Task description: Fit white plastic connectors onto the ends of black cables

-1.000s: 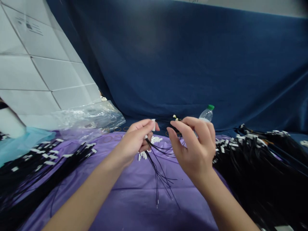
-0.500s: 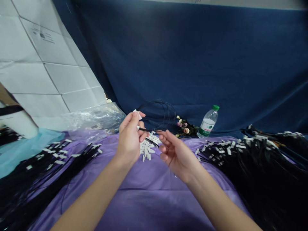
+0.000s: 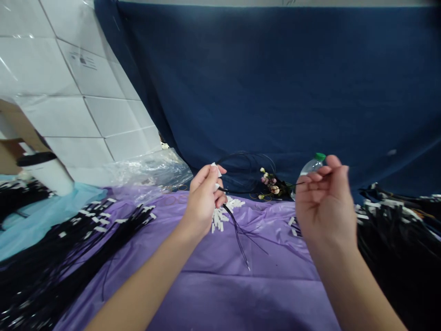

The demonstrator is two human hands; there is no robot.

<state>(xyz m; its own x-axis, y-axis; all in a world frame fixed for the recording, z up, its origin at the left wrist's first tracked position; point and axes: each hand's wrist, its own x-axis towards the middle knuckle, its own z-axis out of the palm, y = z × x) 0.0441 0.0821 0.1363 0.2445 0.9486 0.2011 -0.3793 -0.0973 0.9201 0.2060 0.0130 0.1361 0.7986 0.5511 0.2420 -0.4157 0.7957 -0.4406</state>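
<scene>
My left hand (image 3: 204,197) is closed around a bundle of thin black cables (image 3: 237,230). White connector-like pieces (image 3: 217,171) show at its thumb and fingers. Loose cable ends hang below this hand, and a thin loop of cable (image 3: 248,154) arches behind it. Out to the right, my right hand (image 3: 325,204) has its palm facing me and its fingers bent together. A thin black strand (image 3: 300,183) runs into its fingertips; the grip itself is partly hidden. Below and behind my left hand lies a pile of small white pieces (image 3: 218,220).
Bundles of black cables with white ends lie at left (image 3: 103,239) and right (image 3: 389,239) on the purple sheet (image 3: 262,285). A bottle (image 3: 312,164), partly covered by my right hand, stands near flowers (image 3: 272,184). A lidded cup (image 3: 51,172) and white boxes (image 3: 117,115) are left.
My right hand has moved away to the right from beside my left hand, and now overlaps the bottle. My left hand keeps its hold; the cable ends below it show more. The view has shifted slightly.
</scene>
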